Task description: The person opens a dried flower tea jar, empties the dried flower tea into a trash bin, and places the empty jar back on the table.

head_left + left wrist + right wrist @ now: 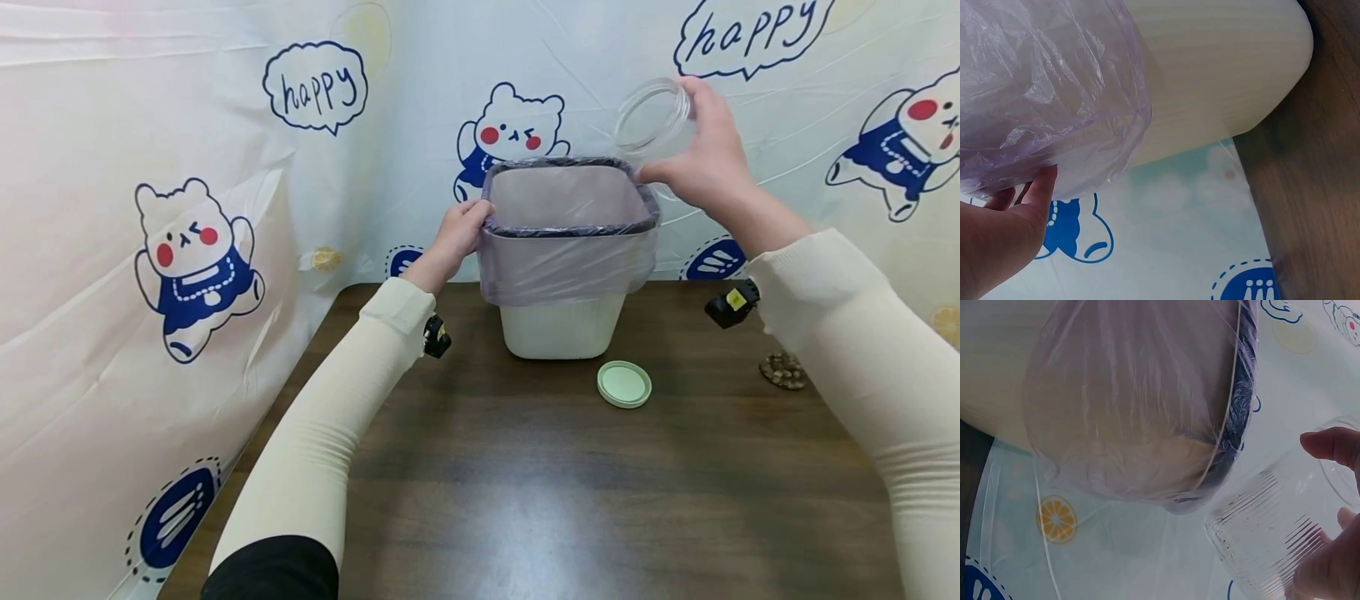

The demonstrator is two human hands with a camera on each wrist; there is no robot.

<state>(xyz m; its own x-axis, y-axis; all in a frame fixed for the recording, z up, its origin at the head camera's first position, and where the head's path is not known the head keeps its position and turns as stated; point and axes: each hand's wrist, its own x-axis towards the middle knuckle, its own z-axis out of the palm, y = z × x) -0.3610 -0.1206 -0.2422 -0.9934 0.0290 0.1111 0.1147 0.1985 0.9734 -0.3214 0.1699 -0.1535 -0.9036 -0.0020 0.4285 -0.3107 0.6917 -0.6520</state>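
Observation:
A cream trash bin (562, 329) stands on the brown table, lined with a translucent purple garbage bag (566, 267) folded over its rim. At the bin's left rim, my left hand (459, 233) grips the edge of the bag; in the left wrist view its fingers (1041, 190) curl at the plastic. My right hand (708, 154) holds a clear plastic jar (651, 121) without its lid, beside the bin's upper right rim. The right wrist view shows ridges on the jar's side (1266, 531), with the thumb and fingers around it. The bin's floor is out of sight.
A pale green round lid (624, 384) lies in front of the bin. Farther right, a brown pebbled coaster-like disc (783, 370) sits near the right sleeve. A printed curtain (420, 100) hangs behind and along the left of the table (480, 483).

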